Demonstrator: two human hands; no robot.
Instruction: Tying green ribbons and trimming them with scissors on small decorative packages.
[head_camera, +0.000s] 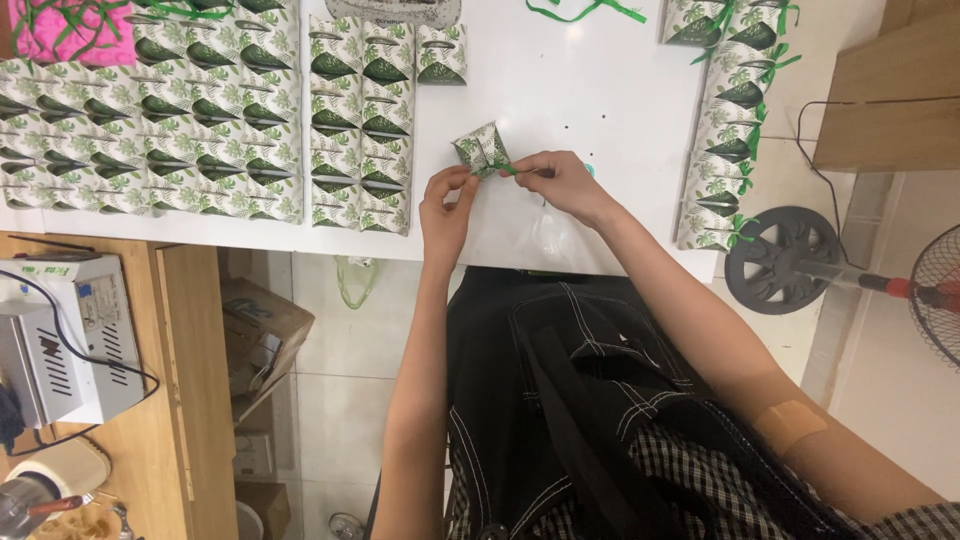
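Both grips are closed on the same small work: the left hand (447, 205) pinches the near side of a small leaf-printed paper box (481, 148), and the right hand (562, 181) nips a thin green ribbon (507, 169) drawn tight at the box's corner. The box is held just above the white surface (590, 90), near its front edge and roughly in the middle of its width. A slip seems the likeliest fault: the ribbon is narrow and held by fingertips only, so a loose pinch could let it slide free, while too hard a pull could crush the thin paper or tear it at the fold. The box is carried by one pinch alone, so it could tilt or drop, and the surface's front edge lies just below the wrists, with the person's dark lap and the tiled floor beyond it. Open room is found only in the bare patch ahead of the hands. To the left, flat rows of leaf-printed blanks (150, 110) are laid close together and could be swept by an elbow; to the right, a column of ribboned boxes (735, 130) stands along the surface's side edge. Loose ribbon pieces (585, 10) lie at the far side. A standing fan (850, 275) sits well apart on the right.
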